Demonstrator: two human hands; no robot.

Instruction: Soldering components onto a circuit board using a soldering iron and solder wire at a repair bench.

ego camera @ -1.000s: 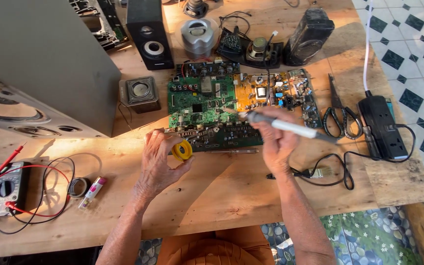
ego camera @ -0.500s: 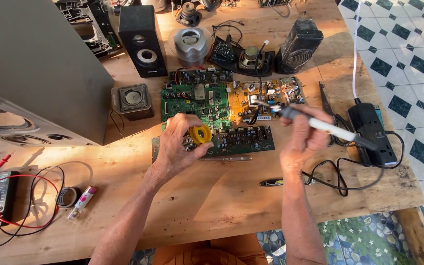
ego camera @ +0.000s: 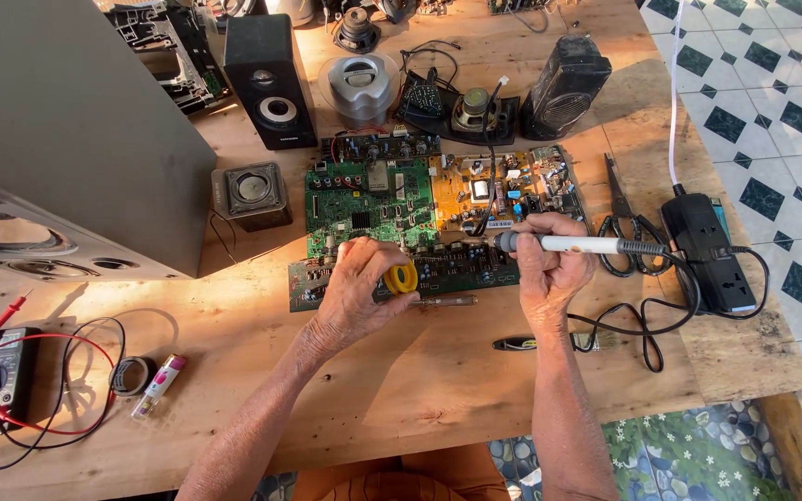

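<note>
While the left hand [ego camera: 356, 288] pinches a yellow solder spool [ego camera: 402, 277], the right hand [ego camera: 547, 266] grips a soldering iron [ego camera: 568, 244].

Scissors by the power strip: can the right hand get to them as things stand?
Probably not right away. The scissors lie uncovered just beyond the right hand, but that hand is closed round the soldering iron, which it would have to put down first.

Both bare arms reach up from six o'clock toward twelve. The left hand [ego camera: 356, 289] is curled, fingers bent in a pinch toward three o'clock. The right hand [ego camera: 549, 263] is closed in a fist, knuckles up.
</note>
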